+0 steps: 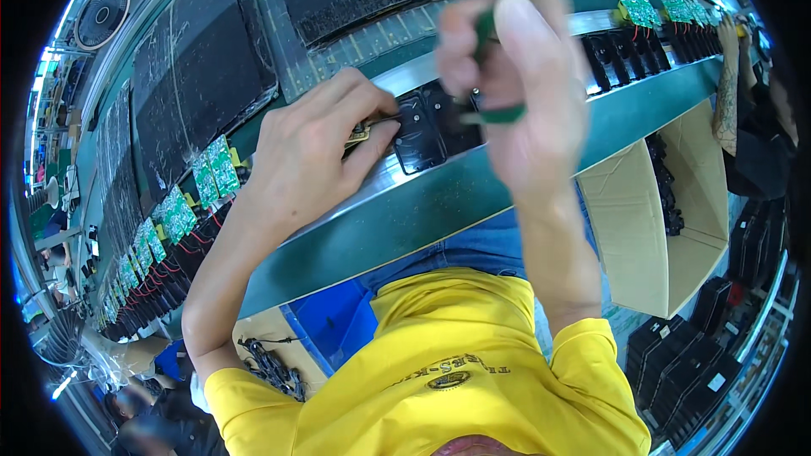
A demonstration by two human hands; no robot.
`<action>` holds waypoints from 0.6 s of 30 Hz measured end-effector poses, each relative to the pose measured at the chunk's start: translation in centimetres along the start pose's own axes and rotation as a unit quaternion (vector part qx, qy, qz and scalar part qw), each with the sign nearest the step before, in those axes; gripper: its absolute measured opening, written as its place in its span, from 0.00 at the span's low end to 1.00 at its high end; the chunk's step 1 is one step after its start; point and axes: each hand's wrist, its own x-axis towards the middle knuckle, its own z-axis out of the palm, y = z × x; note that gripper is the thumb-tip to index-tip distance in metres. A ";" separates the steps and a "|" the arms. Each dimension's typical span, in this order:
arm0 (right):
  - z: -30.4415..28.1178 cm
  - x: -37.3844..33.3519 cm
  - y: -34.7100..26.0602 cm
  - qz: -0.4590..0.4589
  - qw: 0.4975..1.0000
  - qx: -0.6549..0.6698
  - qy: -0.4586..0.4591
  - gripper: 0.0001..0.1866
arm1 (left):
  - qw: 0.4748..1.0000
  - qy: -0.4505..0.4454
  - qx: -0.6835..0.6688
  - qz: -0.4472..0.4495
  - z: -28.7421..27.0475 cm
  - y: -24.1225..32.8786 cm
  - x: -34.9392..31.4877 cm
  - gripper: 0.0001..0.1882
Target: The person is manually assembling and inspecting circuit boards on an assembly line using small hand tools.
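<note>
My left hand (312, 143) is right at the edge of a shiny black case (421, 139) by the long green table (422, 203), my blurry right hand (536, 84) grips a green tool (504, 115), little green boards (222, 165) line up on my left, and a big open cardboard box (629, 236) sits on my right.

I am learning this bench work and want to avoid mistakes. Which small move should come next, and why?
Probably the right hand should bring its green-handled tool slowly toward the small yellowish part: the left hand pinches that part beside a black casing, and the tool is near but apart from it. Blur hides the tool's exact type.
</note>
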 end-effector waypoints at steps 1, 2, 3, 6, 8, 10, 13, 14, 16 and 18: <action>-1.0 -0.9 -2.0 -0.036 0.993 -0.110 -0.031 0.18 | 1.000 0.015 -0.002 -0.012 0.0 0.1 -0.5 0.04; -2.3 -1.6 -3.1 -0.035 0.993 -0.110 -0.032 0.18 | 0.999 0.029 -0.005 -0.018 0.1 0.3 -0.4 0.04; -3.6 -2.2 -4.0 -0.064 0.961 -0.254 -0.090 0.16 | 0.999 0.043 -0.008 -0.024 0.1 0.5 -0.4 0.04; -5.0 -3.7 -4.0 -0.095 0.872 -0.451 -0.163 0.15 | 0.998 0.061 -0.003 -0.028 0.7 0.7 -0.3 0.04; -5.8 -5.1 -2.9 -0.101 0.794 -0.565 -0.200 0.16 | 0.997 0.070 0.014 -0.026 1.1 0.6 -0.4 0.03; -6.3 -5.8 -2.2 -0.102 0.750 -0.617 -0.216 0.16 | 0.997 0.072 0.023 -0.025 1.2 0.9 -0.3 0.03; -6.4 -6.3 -1.4 -0.107 0.750 -0.623 -0.195 0.13 | 0.997 0.038 0.004 -0.068 1.0 1.7 0.2 0.05; -6.4 -6.3 -1.3 -0.109 0.750 -0.625 -0.188 0.12 | 0.996 0.027 -0.003 -0.083 1.1 1.8 0.4 0.05; -6.5 -6.4 -1.3 -0.107 0.752 -0.622 -0.188 0.12 | 0.997 0.034 0.009 -0.071 1.3 1.6 0.4 0.04; -6.5 -6.4 -1.3 -0.106 0.755 -0.619 -0.189 0.12 | 0.997 0.053 0.030 -0.046 1.6 1.1 0.5 0.01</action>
